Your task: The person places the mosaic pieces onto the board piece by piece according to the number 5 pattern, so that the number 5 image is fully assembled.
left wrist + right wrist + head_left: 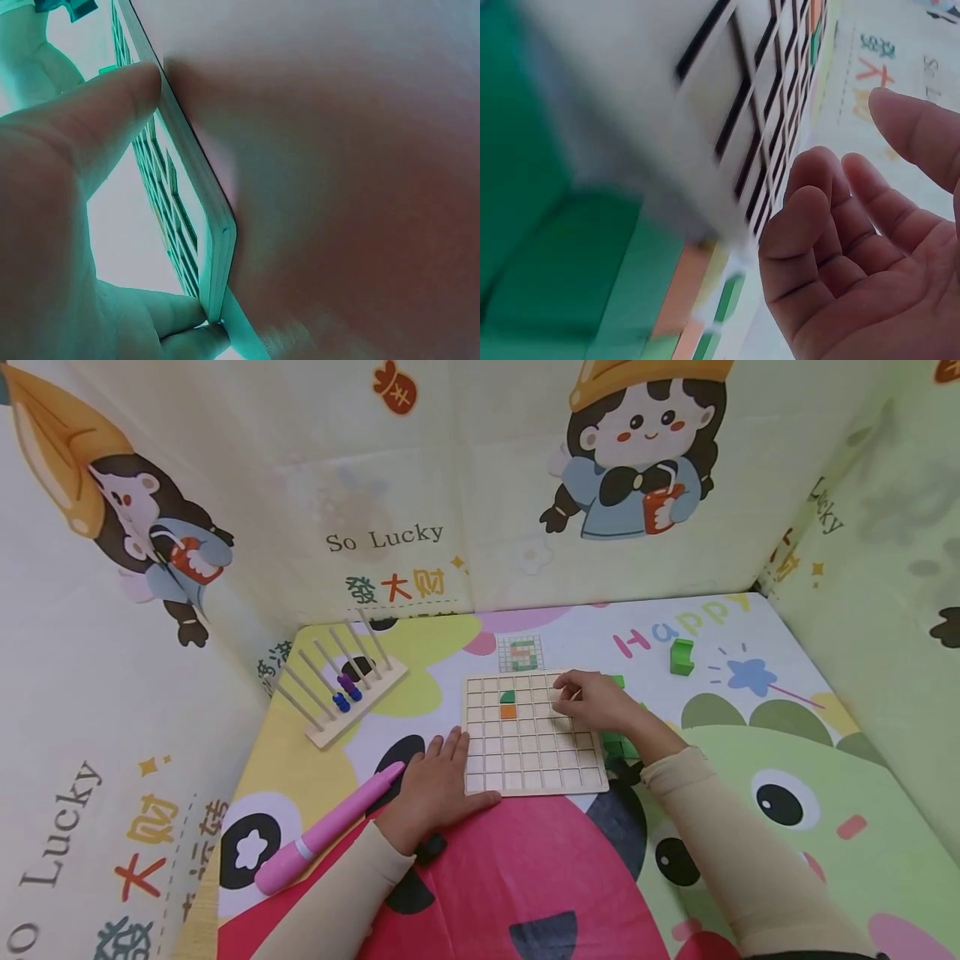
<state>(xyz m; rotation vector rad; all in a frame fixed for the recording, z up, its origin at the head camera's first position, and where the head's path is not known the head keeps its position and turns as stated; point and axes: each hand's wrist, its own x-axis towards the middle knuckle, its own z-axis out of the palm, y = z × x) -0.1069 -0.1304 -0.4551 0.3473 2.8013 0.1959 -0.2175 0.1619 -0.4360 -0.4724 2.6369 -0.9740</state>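
A wooden grid board [536, 760] lies on the table in the head view. On it sit a green piece with one rounded corner [507, 697] and, just below, an orange square piece [508, 712]. My left hand [431, 785] rests at the board's lower left corner, fingers along the left side and thumb at the near edge. Over the board's right side hovers my right hand [596, 700]. Its fingers are loosely bent with the thumb apart, and the right wrist view shows nothing between them. Green blocks [617, 746] lie beside the board, partly hidden by the right arm.
Behind the board is a small card with a coloured grid pattern [520, 653]. A wooden peg rack [356, 710] with blue and purple beads stands at the left. A pink wand-shaped object [330, 827] lies nearer. A green curved block [682, 657] stands at the back right.
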